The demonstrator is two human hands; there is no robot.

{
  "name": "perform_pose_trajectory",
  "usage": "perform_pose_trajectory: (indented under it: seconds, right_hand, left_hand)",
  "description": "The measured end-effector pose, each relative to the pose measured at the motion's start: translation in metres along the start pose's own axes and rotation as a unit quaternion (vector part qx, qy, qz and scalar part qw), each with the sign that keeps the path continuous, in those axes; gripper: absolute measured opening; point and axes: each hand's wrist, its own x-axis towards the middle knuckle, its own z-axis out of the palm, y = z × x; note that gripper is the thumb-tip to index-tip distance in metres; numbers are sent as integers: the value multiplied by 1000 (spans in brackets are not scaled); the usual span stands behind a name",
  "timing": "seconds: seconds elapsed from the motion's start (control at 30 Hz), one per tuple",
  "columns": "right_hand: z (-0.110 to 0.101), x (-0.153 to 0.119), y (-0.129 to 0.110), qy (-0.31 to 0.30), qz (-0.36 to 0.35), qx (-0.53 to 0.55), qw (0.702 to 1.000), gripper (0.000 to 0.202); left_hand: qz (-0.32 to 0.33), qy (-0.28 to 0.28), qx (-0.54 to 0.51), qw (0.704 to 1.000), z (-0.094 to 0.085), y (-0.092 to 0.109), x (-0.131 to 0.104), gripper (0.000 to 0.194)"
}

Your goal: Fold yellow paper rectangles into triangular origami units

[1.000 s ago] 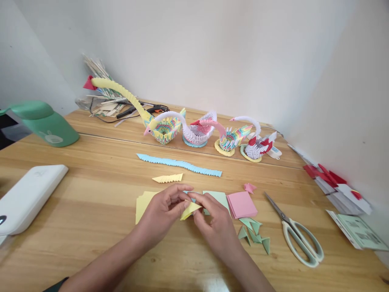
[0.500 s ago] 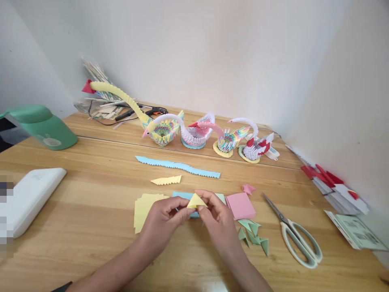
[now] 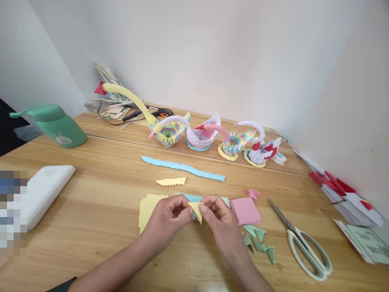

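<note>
Paper, folded into a yellow triangle (image 3: 196,207), is held in the gap between the left hand (image 3: 167,215) and the right hand (image 3: 221,219), at the fingertips of both. Its far edge is stretched across from one hand to the other; a longer, slanting edge is angled from the left fingertips down to a point aimed back toward the wrists, close under the right thumb. Neither hand can be called nearer, since the triangle is touched by both. Its left corner is pinched between the left thumb and forefinger, with the other fingers curled in. Its right side is gripped by the right hand, whose thumb is pressed on the face. Any fingers behind the paper are hidden.

Blue sheets (image 3: 189,197) are partly covered by the hands. Yellow sheets (image 3: 146,209) are fanned just left of the left hand. A stack of pink sheets (image 3: 245,211) is placed just beside the right hand, with green folded triangles (image 3: 259,245) scattered nearer that wrist and scissors (image 3: 310,253) set farther right. Beyond both hands, a blue chain of interlocked pieces (image 3: 182,166) is laid crosswise.
</note>
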Motion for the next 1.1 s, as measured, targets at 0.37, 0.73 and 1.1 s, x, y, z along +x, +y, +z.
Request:
perform_pose_trajectory:
  seconds: [0.37, 0.73, 1.1]
  right_hand:
    - [-2, 0, 1, -25, 4, -49, 998, 19]
    - [-4, 0, -3, -27, 6, -24, 999, 17]
    - [-1, -3, -9, -19, 6, -41, 999, 20]
  left_hand:
    - [25, 36, 88, 995, -1, 5, -1, 20]
    - [6, -24, -30, 999, -6, 5, 3, 21]
    - [11, -18, -72, 997, -5, 9, 0, 12]
